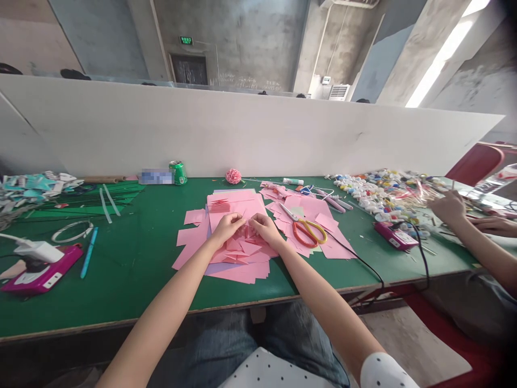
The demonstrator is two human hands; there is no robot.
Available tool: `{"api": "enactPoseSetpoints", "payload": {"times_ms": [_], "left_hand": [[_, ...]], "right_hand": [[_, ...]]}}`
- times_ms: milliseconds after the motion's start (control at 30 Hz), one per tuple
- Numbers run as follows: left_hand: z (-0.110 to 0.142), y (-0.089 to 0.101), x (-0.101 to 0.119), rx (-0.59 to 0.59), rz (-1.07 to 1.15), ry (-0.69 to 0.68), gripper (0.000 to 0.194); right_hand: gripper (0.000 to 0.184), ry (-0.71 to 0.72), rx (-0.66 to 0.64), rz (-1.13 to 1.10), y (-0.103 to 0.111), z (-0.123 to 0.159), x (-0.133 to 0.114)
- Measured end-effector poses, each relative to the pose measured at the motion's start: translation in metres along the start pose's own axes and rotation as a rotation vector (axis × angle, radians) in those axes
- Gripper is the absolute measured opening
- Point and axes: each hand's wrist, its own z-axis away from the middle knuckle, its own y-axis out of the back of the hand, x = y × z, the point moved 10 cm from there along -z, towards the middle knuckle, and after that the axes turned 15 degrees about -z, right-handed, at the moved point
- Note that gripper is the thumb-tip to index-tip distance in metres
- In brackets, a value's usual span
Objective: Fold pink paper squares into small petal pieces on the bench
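My left hand (226,225) and my right hand (264,226) meet over a pile of pink paper sheets (238,258) on the green table (133,258). Both hands have their fingers curled and pinched on a small folded pink paper piece (247,230) between them. More folded pink pieces lie just under the hands. Orange-handled scissors (307,229) rest on pink paper to the right of my right hand. A finished pink paper flower ball (233,175) sits near the white partition.
A green can (178,172) stands at the back. A magenta device (42,275) with a white adapter and a blue pen (89,251) lie on the left. Another person's hands (450,207) work at the right by a second magenta device (396,237), its black cable and several small colourful parts.
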Motion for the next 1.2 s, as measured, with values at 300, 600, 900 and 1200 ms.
{"api": "enactPoseSetpoints", "payload": {"times_ms": [300,600,900,1200], "left_hand": [[-0.001,0.001,-0.002,0.017,0.027,0.015,0.027],[-0.002,-0.004,-0.002,-0.041,-0.014,-0.014,0.030],[-0.003,-0.008,-0.003,-0.082,-0.031,-0.019,0.036],[-0.003,-0.011,-0.003,-0.096,0.003,-0.006,0.035]], "right_hand": [[0.025,-0.007,0.000,-0.025,-0.002,0.000,-0.001],[0.022,-0.002,0.023,0.016,0.002,-0.001,0.004],[0.024,-0.007,0.026,-0.021,0.002,-0.002,0.005],[0.026,-0.006,0.008,-0.021,0.003,-0.003,0.010]]}}
